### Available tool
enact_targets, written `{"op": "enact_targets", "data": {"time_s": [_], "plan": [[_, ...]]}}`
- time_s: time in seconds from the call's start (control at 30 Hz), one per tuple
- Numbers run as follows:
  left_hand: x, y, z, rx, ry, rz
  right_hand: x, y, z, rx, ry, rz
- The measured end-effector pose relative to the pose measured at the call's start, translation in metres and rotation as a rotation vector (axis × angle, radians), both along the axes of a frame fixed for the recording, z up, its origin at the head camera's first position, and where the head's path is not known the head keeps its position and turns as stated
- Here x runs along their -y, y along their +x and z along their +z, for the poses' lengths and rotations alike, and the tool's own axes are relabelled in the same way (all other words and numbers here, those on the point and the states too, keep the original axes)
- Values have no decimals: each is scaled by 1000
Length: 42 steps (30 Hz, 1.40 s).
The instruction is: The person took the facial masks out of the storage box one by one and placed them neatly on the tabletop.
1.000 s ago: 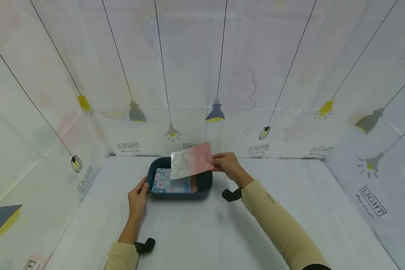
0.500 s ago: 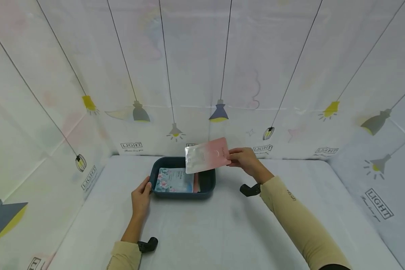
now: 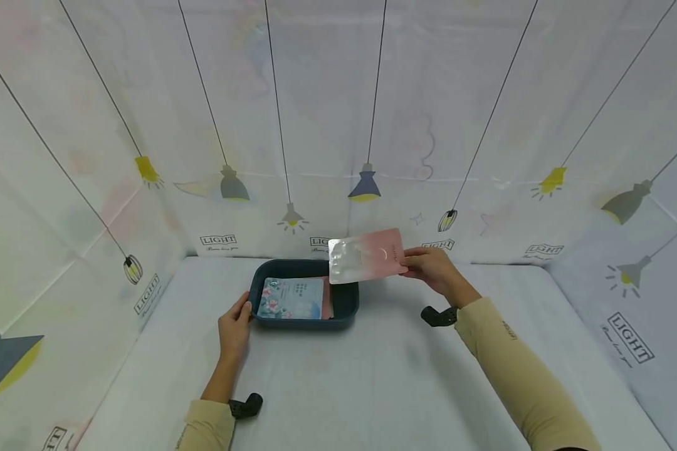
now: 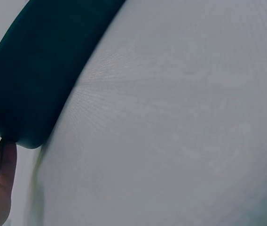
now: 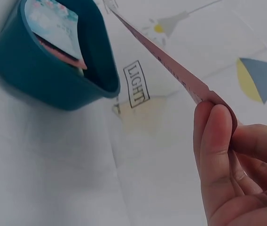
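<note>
My right hand (image 3: 437,270) pinches a flat, shiny pink-and-white sachet (image 3: 367,257) by its pink end, between thumb and fingers. In the head view the sachet hangs in the air over the back right corner of a dark teal plastic basin (image 3: 346,307); the right wrist view shows the sachet (image 5: 171,63) almost edge-on, apart from the basin (image 5: 53,80). A light blue floral sachet (image 3: 290,297) lies inside the basin, with a pinkish one (image 3: 326,299) partly hidden under it. My left hand (image 3: 234,332) grips the basin's left end.
The basin stands on a white-covered table (image 3: 327,388), near its back edge. Behind rises a white backdrop (image 3: 316,113) printed with hanging lamps. A black wrist camera (image 3: 439,316) sits by the right sleeve, another black wrist camera (image 3: 246,406) by the left.
My right hand has carried the pink-and-white sachet rightward and slightly up, from over the basin's middle to its back right corner, uncovering the floral sachet. My left hand stays at the basin.
</note>
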<state>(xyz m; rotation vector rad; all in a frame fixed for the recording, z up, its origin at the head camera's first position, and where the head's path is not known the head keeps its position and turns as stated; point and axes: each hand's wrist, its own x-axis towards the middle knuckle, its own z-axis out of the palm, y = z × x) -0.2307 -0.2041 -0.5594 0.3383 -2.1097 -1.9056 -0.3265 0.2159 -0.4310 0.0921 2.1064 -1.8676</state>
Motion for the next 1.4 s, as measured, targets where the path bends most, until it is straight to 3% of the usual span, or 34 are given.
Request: {"op": "enact_targets", "data": {"time_s": [0.73,1.0,1.4], "plan": [[-2,2,4,8,-22,5,-62,1,-37,122,-28,-113],[-2,2,2,3,-20,8,-68,-4,-55,159,-35,-170],[-3,2,3,13,-20,2,-63,-7,-82,172,12,-161]]}}
